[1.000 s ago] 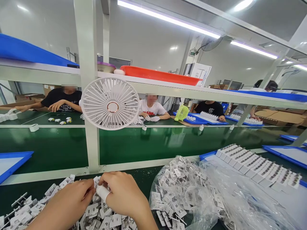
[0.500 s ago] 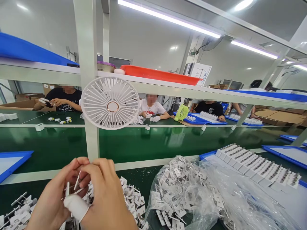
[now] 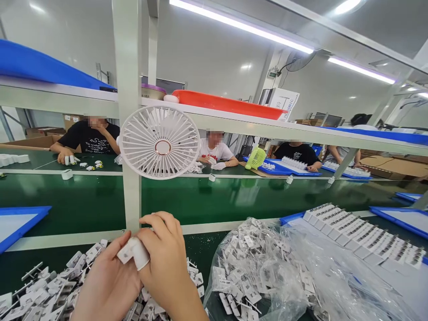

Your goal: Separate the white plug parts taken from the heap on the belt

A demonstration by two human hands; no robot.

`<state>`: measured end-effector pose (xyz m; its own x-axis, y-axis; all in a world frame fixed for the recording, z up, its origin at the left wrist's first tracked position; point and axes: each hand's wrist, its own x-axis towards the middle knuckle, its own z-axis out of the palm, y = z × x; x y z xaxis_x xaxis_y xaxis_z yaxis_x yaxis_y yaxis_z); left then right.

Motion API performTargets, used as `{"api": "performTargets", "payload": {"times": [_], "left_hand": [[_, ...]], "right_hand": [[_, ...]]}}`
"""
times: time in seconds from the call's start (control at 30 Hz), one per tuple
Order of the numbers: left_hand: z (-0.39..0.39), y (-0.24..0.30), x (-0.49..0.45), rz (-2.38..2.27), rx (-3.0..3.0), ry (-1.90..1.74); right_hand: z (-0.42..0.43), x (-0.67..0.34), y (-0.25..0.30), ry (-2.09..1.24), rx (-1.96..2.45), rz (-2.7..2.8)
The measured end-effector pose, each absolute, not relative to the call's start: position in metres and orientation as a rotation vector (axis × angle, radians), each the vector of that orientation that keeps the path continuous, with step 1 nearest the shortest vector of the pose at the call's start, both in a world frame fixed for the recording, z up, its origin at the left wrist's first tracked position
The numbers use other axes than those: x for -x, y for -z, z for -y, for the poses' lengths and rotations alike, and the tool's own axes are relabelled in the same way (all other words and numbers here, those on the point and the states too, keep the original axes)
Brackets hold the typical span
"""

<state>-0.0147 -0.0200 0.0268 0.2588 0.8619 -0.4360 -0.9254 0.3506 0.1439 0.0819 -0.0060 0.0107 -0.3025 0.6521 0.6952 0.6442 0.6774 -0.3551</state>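
Above the pile, my hands meet around a small white plastic part (image 3: 124, 253) with a flat face and a small hole. My left hand (image 3: 109, 281) pinches it from the left with its fingertips. On the other side, my right hand (image 3: 169, 256) presses it with the thumb, which wears a white finger cot (image 3: 141, 254). The right fingers curl over the top, hiding the far side of the part. Beneath both hands spreads a loose pile of similar white parts (image 3: 43, 292), some with thin metal pins.
A clear plastic bag (image 3: 267, 267) full of white parts lies to the right, beside a tray with rows of white blocks (image 3: 361, 232). A white fan (image 3: 159, 142) hangs on the post (image 3: 129, 58). Beyond the green belt (image 3: 234, 198), several co-workers sit.
Both hands have shifted slightly right and turned the part; thin prongs showed between them before, now a flat face does. The view has shifted slightly. The far-left co-worker has raised one hand.
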Motion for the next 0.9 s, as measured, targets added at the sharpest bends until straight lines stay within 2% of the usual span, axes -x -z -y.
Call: {"api": "performTargets", "payload": {"times": [0.23,0.53,0.7,0.8,0.9], "left_hand": [[0.022,-0.017,0.0,-0.497,-0.03,-1.237],[0.022,-0.013,-0.005,-0.56,-0.059,-1.232],[0.022,-0.013,0.001,-0.442,-0.116,-1.16],[0.023,-0.016,0.007,-0.461,-0.27,-1.168],[0.026,-0.019,0.014,-0.509,-0.547,-1.102]], "right_hand": [[-0.001,-0.085,-0.015,-0.473,1.043,1.655],[-0.002,-0.082,-0.009,-0.711,1.112,1.42],[-0.003,-0.089,-0.015,-0.843,1.05,1.374],[0.001,-0.094,-0.019,-0.74,0.998,1.45],[0.008,-0.1,-0.022,-0.336,0.886,1.591]]}}
